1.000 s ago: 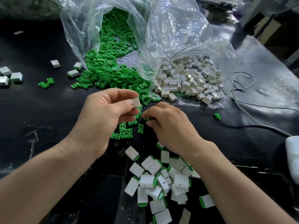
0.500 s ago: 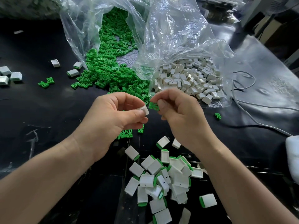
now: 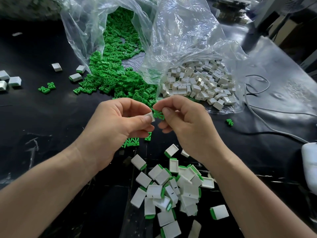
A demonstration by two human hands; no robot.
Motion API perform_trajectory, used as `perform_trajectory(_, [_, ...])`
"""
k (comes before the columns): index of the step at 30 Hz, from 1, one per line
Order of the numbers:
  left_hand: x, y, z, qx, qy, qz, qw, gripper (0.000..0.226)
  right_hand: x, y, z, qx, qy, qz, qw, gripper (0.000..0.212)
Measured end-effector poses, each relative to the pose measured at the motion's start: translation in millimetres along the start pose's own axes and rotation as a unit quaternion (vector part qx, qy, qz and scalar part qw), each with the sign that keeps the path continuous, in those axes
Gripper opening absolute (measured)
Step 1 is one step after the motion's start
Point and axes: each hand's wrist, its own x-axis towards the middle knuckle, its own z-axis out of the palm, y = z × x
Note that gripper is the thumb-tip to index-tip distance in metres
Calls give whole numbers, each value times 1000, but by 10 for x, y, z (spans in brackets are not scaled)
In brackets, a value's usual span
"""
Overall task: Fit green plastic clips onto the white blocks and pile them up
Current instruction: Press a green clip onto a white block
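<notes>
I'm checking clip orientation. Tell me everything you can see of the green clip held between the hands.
The green clip is small, bright green, plastic by its look, with thin prongs fanning out. The right hand pinches it between thumb and forefinger above the black table. Its left end meets the white block pinched in the left hand; whether it has entered the block cannot be told.

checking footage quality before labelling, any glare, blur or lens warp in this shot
Head view: strong glare on the clear plastic bags and a sheen on the black table at right; head view: the green clip and white block at centre are sharp; head view: the top left corner is soft, the forearms stretched by the wide lens.
</notes>
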Motion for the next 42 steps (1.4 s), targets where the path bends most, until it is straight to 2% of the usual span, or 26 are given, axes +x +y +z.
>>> perform_trajectory(5, [-20,15,18,2,-11,1,1000,21,-2,7,7,-9,2,-1,1000,32])
perform_trajectory(13, [-24,14,17,23,-5,4,1000,21,-25,-30,2,-137,34,-78,987,17])
perform_trajectory(16, [-24,17,17,20,-12,-6,1000,19,-28,-29,4,-145,35,-97,984,17])
perform_trajectory(19, [-27,17,21,16,-14,-6,1000,19,-29,-23,11,-134,26,-87,987,16])
perform_trajectory(23, [-30,29,17,-5,-7,6,1000,18,-6,-22,-1,17,23,11,1000,20])
perform_trajectory(25, [-34,40,19,-18,-2,18,1000,17,-1,-19,-10,44,15,49,998,16])
perform_trajectory(29, [-36,46,20,-17,14,37,999,20,-16,9,30,6,-14,53,998,28])
perform_trajectory(34, [-48,49,18,-12,3,46,999,16,-17,15,11,-41,-15,25,999,28])
perform_trajectory(42, [-46,76,-33,50,-25,77,995,27,-29,-61,-60,-99,-81,-5,992,22])
